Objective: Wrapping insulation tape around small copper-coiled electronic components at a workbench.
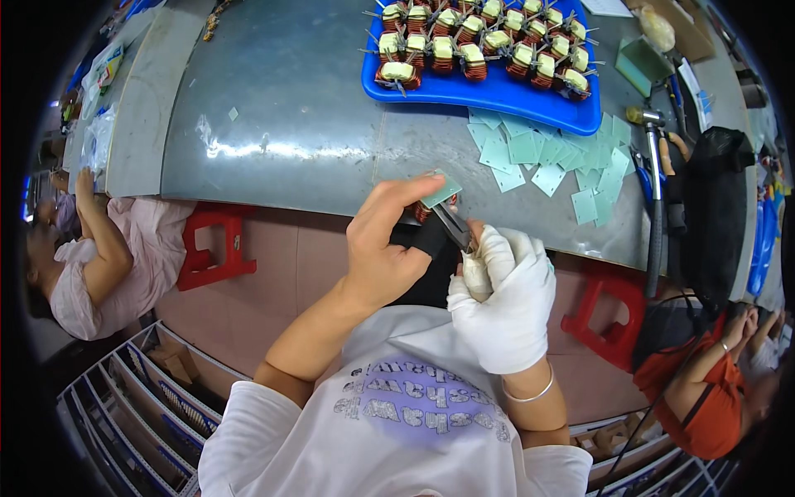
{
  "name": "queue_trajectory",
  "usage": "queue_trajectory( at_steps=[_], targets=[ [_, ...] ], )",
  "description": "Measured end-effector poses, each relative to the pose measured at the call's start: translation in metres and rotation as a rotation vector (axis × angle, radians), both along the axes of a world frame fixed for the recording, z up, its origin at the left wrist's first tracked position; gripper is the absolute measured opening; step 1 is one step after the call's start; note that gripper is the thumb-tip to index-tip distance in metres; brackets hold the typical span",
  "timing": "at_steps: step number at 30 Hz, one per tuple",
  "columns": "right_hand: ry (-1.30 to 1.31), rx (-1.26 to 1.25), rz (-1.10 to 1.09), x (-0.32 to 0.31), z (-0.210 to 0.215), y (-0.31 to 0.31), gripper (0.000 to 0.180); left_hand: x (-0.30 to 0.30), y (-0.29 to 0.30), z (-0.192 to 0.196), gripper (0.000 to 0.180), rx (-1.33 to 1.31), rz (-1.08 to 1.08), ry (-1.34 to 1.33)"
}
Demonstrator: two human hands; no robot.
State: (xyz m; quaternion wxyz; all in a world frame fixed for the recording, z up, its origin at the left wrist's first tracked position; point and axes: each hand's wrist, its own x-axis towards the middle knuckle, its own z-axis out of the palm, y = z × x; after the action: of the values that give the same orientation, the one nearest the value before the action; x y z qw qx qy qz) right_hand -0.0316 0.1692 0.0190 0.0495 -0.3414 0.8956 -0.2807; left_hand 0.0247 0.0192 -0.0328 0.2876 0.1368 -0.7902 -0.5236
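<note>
My left hand (370,248) grips a copper-wound coil (423,213) at the front edge of the table. A pale green square plate (440,190) lies on top of this coil, with my left index finger pressing along it. Black wrapping covers a finger of that hand. In a white glove, my right hand (515,302) closes round a pair of pliers (453,225) with wrapped handles. The plier jaws reach the coil beside the plate; whether they pinch a wire lead is hidden.
A blue tray (489,101) of similar coils stands at the back. Loose green plates (538,153) spread before it. A hammer (655,182) and black bag (719,199) lie right. Red stools (217,248) and seated people (124,257) flank me.
</note>
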Motion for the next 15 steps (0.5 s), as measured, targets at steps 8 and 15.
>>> queue_trajectory(
  at_steps=[8, 15],
  targets=[
    [0.133, 0.004, -0.064, 0.019, -0.015, -0.005, 0.051, -0.002, 0.006, -0.016, 0.044, -0.181, 0.090, 0.163],
    [0.197, -0.076, -0.127, 0.027, -0.033, -0.005, 0.053, -0.006, 0.007, -0.021, 0.048, -0.369, 0.119, 0.260]
  ],
)
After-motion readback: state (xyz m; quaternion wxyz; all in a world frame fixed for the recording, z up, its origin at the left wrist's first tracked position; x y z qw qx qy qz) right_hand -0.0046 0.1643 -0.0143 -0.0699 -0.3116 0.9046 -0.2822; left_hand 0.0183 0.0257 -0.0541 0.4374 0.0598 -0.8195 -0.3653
